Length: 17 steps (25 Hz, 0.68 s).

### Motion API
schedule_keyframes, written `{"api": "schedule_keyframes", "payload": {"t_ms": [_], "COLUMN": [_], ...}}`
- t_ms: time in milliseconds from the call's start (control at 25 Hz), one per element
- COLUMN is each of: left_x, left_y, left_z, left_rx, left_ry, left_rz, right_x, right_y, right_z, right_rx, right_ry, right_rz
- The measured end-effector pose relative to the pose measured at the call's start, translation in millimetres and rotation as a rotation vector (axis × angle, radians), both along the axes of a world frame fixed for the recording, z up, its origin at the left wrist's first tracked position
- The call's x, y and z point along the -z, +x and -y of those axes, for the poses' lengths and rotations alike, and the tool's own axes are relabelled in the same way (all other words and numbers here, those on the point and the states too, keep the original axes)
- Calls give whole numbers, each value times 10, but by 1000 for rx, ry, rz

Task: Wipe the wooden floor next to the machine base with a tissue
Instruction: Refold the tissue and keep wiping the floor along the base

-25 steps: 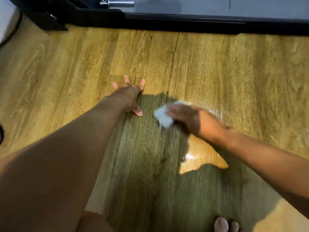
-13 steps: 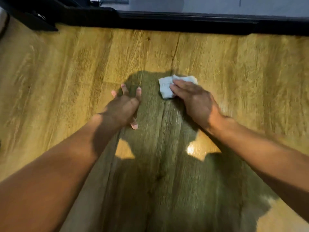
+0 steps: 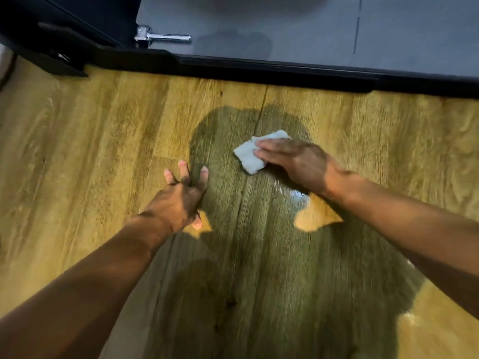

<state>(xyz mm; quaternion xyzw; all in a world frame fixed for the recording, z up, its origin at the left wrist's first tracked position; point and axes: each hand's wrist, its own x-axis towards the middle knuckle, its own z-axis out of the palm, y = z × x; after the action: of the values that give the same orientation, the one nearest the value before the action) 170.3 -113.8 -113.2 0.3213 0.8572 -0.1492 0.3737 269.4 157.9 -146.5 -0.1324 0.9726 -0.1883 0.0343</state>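
A folded white tissue [image 3: 249, 156] lies flat on the wooden floor [image 3: 77, 151], a short way in front of the black machine base [image 3: 272, 71]. My right hand [image 3: 295, 161] presses down on the tissue with straight fingers, covering its right part. To the left, my left hand [image 3: 181, 200] rests flat on the floor with its fingers spread and holds nothing. Both hands sit inside my own shadow. A shiny wet-looking patch [image 3: 295, 195] shows on the boards just under my right wrist.
The black base edge runs across the top of the view, with a grey panel [image 3: 311, 29] and a chrome fitting [image 3: 160, 37] behind it. A black foot [image 3: 64, 66] sticks out at the upper left. Wooden boards stretch to both sides.
My right hand slid the tissue away from me towards the machine base, then slightly to the right. My left hand stayed planted on the floor. The view tilted up, showing more of the machine.
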Motion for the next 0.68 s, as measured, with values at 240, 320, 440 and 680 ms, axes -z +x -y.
{"api": "schedule_keyframes", "payload": {"t_ms": [240, 320, 440, 680], "left_x": [-75, -117, -143, -174], "left_y": [-4, 14, 26, 31], "left_z": [-54, -62, -84, -116], "left_rx": [-12, -35, -3, -58], "left_ry": [14, 31, 24, 23], "left_rz": [43, 68, 40, 56], "right_x": [-80, -53, -151, -16], "right_y": [-316, 362, 782, 726], "right_z": [-139, 326, 364, 653], "right_rx": [512, 283, -97, 143], "right_ry": [-56, -114, -37, 132], "right_rz": [34, 81, -13, -66]}}
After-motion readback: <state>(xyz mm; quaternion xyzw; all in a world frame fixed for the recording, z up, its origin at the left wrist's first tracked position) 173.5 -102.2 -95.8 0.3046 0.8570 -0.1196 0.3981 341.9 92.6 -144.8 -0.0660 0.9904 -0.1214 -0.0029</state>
